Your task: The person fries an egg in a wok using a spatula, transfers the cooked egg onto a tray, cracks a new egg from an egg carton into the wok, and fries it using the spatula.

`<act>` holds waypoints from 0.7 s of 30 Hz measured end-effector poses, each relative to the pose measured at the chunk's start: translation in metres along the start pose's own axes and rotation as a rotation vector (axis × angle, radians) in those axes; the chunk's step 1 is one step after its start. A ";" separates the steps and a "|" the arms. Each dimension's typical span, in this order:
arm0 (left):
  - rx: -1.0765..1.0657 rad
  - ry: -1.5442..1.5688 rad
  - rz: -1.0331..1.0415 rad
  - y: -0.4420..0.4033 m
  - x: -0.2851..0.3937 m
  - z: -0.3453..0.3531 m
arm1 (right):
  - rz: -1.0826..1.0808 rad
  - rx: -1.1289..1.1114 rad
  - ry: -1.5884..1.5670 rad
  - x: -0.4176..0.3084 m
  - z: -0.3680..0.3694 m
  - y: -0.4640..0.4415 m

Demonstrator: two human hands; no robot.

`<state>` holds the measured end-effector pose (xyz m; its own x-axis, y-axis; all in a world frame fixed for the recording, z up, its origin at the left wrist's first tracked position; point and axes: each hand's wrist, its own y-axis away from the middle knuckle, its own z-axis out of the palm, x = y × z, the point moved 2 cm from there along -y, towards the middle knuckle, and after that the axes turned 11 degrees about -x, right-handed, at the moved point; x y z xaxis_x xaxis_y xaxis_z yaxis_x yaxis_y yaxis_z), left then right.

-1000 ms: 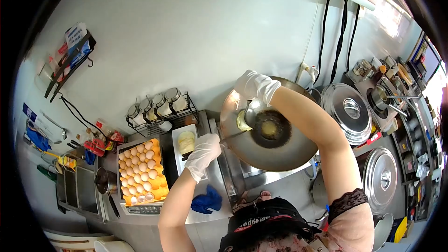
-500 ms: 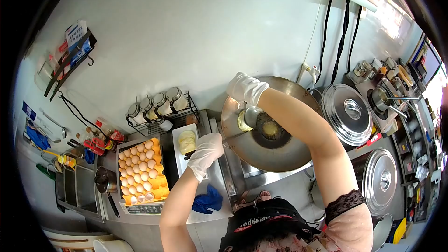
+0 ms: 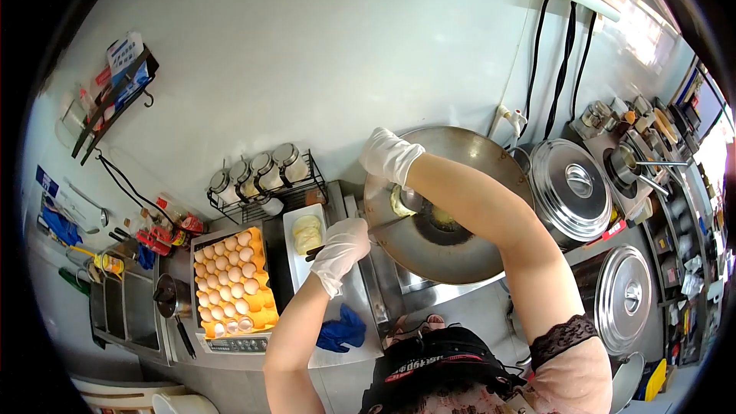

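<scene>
My left hand [image 3: 343,247], in a white glove, is closed around the dark handle of a long, thin metal utensil [image 3: 392,224]. Its shaft reaches into the large wok [image 3: 483,257]; the kind of tip is unclear. My gloved right hand [image 3: 389,156] is closed above the wok's left rim. Just below it shows the rounded metal end of what looks like a ladle [image 3: 412,198], its handle hidden. Pale yellow food [image 3: 398,202] lies against that end. Yellowish liquid in the wok's bottom is partly covered by my right forearm. Beside my left hand, a white tray [image 3: 300,268] holds pale yellow food.
An orange carton of eggs [image 3: 264,303] stands left of the tray. Behind it, a wire rack [image 3: 295,198] carries several jars. A blue glove [image 3: 343,330] lies on the counter. Right of the wok stands a pot with a steel lid [image 3: 571,203].
My right hand has shifted left and slightly down at the wok's rim, and the metal end below it has tilted. My left hand has hardly moved.
</scene>
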<state>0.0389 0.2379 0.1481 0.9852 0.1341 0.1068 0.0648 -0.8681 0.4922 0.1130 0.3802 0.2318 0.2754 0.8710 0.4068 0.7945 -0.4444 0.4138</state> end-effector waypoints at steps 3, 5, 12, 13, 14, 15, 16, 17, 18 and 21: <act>0.010 0.014 0.008 0.002 -0.001 0.000 | -0.001 -0.006 -0.006 -0.002 -0.001 0.000; 0.025 0.019 0.016 0.003 -0.001 -0.001 | 0.000 -0.017 -0.013 -0.002 -0.002 0.000; -0.030 -0.008 -0.002 -0.003 -0.001 0.001 | 0.008 -0.056 -0.037 -0.001 -0.004 0.004; -0.031 -0.012 -0.011 -0.003 -0.001 0.001 | 0.010 -0.063 -0.042 0.000 -0.004 0.005; -0.031 -0.012 -0.011 -0.003 -0.001 0.001 | 0.013 -0.070 -0.048 0.000 -0.005 0.005; -0.028 -0.016 -0.004 -0.004 -0.002 0.002 | 0.013 -0.077 -0.050 0.001 -0.004 0.005; -0.025 -0.021 0.003 -0.005 -0.002 0.003 | 0.018 -0.076 -0.054 0.001 -0.004 0.005; -0.025 -0.020 0.002 -0.005 -0.003 0.004 | 0.017 -0.076 -0.053 0.002 -0.004 0.005; -0.001 0.001 0.013 -0.005 -0.004 0.005 | -0.001 -0.078 -0.026 0.004 -0.003 0.004; 0.013 0.014 0.023 -0.005 -0.005 0.006 | 0.003 -0.058 -0.001 0.003 0.000 0.001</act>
<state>0.0343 0.2390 0.1399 0.9842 0.1202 0.1303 0.0439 -0.8773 0.4779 0.1144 0.3827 0.2336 0.2785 0.8699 0.4071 0.7608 -0.4585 0.4593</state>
